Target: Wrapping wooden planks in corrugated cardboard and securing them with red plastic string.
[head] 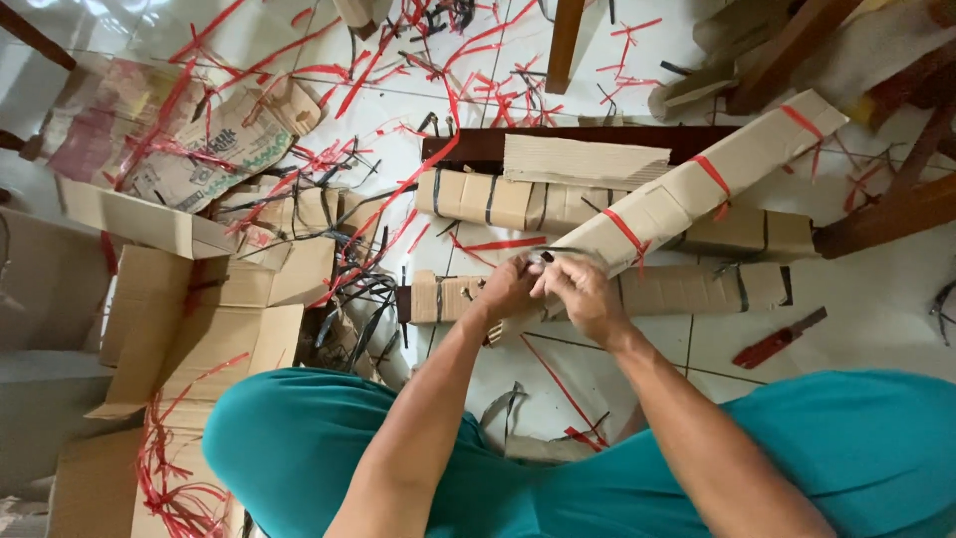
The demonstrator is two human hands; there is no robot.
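Head view: a person sits on a tiled floor (876, 299), legs in teal trousers (319, 448), both hands meeting at the near end of a long cardboard bundle.
Far left of the hands: flattened cardboard boxes (189, 309) lie open, with a tangle of red strips (174, 488) beside them and more red strips scattered over printed cardboard sheets (199, 139).
Just left of the hands: a heap of black straps (363, 299) lies on the floor, near a short cardboard bundle (443, 297) bound in black.
Left hand (506, 289): fingers curled shut, pinching at the end of the long cardboard bundle (697, 184), touching the right hand.
Right hand (583, 294): fingers closed together at the same end; what exactly they pinch is too small to tell.
Long cardboard bundle: rises from the hands up and to the right, tilted, tied with three red bands (711, 174).
Behind the hands: more bundles (498, 199) bound in black lie flat.
Right of the hands: a red utility knife (779, 339) lies well apart on the floor, below dark wooden furniture legs (886, 214).
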